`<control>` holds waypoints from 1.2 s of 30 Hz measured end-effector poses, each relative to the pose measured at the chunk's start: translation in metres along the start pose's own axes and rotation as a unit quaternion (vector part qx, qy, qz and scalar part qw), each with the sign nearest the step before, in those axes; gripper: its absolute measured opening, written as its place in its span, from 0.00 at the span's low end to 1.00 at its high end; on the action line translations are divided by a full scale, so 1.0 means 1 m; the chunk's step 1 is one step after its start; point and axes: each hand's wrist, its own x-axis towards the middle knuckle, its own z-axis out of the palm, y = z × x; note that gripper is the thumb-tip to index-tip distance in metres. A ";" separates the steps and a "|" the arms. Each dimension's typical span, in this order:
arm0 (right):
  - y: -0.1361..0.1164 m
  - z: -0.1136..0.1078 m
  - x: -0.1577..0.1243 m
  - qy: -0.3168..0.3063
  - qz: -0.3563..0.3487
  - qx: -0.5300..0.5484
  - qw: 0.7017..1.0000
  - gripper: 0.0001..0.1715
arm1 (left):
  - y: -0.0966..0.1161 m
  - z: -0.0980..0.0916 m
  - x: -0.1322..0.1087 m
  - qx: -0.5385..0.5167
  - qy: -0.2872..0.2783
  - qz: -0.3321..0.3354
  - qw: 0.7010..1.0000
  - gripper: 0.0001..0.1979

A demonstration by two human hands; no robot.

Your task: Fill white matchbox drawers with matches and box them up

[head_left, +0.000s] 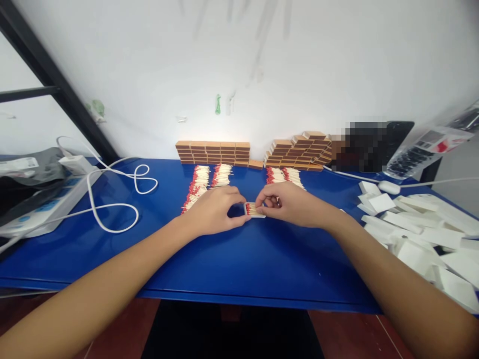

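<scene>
A small white matchbox tray (255, 216) lies on the blue table between my hands, with red-tipped matches (253, 208) inside, heads to the left. My left hand (215, 209) grips the tray's left end between thumb and fingers. My right hand (286, 203) is closed in a pinch at the tray's right end, its fingertips on the pale ends of the matches. Just behind my left hand are rows of loose matches (200, 177), partly covered by it. Behind my right hand lie more loose matches (276, 174).
Matchboxes (213, 152) are stacked along the wall, with a stepped stack (299, 151) further right. White empty trays (419, 229) are heaped at the right. A white cable (112, 231) loops beside a power strip (48, 204) on the left. A plastic bag (422, 149) stands at the back right.
</scene>
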 end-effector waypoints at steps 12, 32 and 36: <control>0.040 -0.039 -0.011 -0.045 0.109 -0.127 0.985 0.09 | -0.006 0.000 -0.001 0.013 0.024 -0.022 0.999 0.13; 0.022 -0.033 -0.011 -0.064 0.108 -0.075 0.989 0.15 | -0.007 0.001 0.000 0.003 0.021 -0.016 1.000 0.12; 0.009 -0.031 -0.010 -0.022 0.066 -0.029 0.997 0.18 | -0.005 0.001 0.001 0.001 0.021 -0.014 1.000 0.12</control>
